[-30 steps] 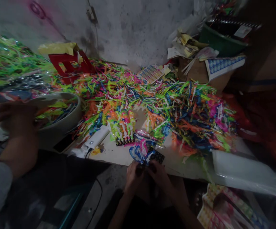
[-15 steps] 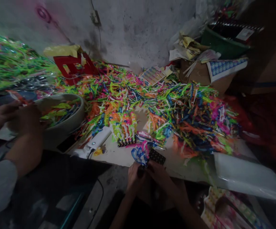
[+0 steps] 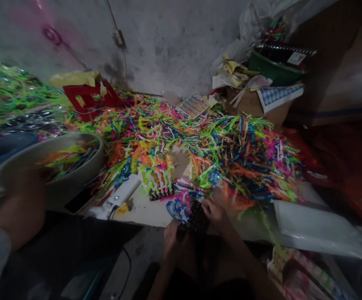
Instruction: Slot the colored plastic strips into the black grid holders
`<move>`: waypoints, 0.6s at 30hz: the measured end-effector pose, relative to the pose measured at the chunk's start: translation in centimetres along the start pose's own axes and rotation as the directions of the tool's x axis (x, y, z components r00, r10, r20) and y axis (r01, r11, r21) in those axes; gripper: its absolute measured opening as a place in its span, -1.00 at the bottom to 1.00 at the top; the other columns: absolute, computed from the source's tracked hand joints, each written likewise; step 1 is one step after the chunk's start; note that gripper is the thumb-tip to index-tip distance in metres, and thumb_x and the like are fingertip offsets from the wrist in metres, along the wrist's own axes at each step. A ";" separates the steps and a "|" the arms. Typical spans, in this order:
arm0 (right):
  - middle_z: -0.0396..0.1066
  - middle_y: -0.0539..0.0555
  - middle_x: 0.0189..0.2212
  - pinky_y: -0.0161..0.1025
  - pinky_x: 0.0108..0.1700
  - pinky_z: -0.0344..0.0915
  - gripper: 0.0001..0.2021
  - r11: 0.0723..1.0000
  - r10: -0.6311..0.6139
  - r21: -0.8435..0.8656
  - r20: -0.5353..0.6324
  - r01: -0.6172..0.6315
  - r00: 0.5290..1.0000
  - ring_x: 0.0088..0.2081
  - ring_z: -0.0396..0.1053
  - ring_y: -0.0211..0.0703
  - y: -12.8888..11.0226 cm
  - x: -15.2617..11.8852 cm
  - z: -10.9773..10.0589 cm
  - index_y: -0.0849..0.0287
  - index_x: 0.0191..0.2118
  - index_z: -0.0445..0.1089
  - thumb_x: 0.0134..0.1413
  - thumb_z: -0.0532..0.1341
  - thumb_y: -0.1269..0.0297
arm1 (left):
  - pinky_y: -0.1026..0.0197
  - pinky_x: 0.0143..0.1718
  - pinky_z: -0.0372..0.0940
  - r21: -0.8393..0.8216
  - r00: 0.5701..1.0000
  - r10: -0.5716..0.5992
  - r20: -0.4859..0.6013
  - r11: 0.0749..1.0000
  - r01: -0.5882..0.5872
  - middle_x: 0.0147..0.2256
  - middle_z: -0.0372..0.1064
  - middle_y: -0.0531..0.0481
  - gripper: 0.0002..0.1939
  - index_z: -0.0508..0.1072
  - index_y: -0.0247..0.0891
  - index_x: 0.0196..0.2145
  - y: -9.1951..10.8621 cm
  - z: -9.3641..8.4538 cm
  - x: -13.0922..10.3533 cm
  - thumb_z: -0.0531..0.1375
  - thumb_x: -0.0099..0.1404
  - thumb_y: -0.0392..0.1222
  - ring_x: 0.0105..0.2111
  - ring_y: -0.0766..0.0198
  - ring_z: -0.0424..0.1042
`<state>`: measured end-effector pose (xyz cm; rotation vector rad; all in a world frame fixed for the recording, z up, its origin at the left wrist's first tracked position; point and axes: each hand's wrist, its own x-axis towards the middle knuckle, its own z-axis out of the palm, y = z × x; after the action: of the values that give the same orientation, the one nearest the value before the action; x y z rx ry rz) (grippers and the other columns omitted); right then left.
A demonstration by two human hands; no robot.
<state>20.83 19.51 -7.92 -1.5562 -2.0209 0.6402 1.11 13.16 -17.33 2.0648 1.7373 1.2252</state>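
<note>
Black holed block point(image 3: 199, 217) is at six o'clock on the tabletop point(image 3: 146, 213), by its near edge; it looks light and stiff to me, best taken by its sides. Around it, the person's left hand point(image 3: 172, 239) curls near seven o'clock, the right hand point(image 3: 216, 212) at two, fingers seemingly against the edge; it's too dim to tell how far either grip is closed. Soft-looking blue-and-white pieces point(image 3: 177, 209) lie at ten, a strip-filled stand point(image 3: 156, 176) farther that way, and a bright heap point(image 3: 199, 135) at twelve.

Legible text: none | white label point(image 3: 296, 58) at green tub point(image 3: 277, 71): unreadable | printed sheet point(image 3: 193, 107): too small
</note>
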 end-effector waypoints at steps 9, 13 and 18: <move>0.30 0.17 0.05 -0.14 -0.02 0.29 -0.67 0.967 0.095 -0.241 0.037 -0.083 0.995 -0.03 0.35 -0.03 1.5 4.6 0.2 0.14 0.06 0.30 0.23 -0.01 0.32 | 0.14 -0.33 0.33 -0.018 0.996 -0.066 0.061 0.998 0.067 -0.39 0.44 -0.04 -0.86 0.42 -0.20 -0.37 0.1 -1.2 0.9 0.10 0.21 -0.14 -0.36 0.17 0.42; 0.31 0.18 0.03 -0.16 -0.04 0.30 -0.67 0.982 -0.014 -0.187 0.036 0.020 0.999 -0.07 0.35 -0.07 1.8 4.9 -0.3 0.14 0.03 0.31 0.21 -0.02 0.36 | 0.13 -0.33 0.34 -0.010 0.999 -0.037 0.013 0.999 0.037 -0.40 0.45 -0.05 -0.83 0.42 -0.21 -0.38 0.3 -1.2 1.0 0.08 0.24 -0.12 -0.37 0.16 0.42; 0.43 0.09 -0.28 -0.21 -0.19 0.34 -0.79 0.988 0.041 0.148 -0.058 -0.032 0.997 -0.27 0.39 -0.14 2.1 3.4 -0.5 0.15 -0.19 0.38 0.14 0.05 0.26 | 0.14 -0.31 0.33 -0.016 0.998 -0.039 0.042 0.999 0.040 -0.42 0.44 -0.04 -0.84 0.43 -0.21 -0.36 0.4 -1.1 1.0 0.08 0.24 -0.14 -0.38 0.18 0.42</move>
<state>21.95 23.28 -8.50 -1.5103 -1.8605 0.7298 0.65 13.54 -15.85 2.0221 1.7353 1.1733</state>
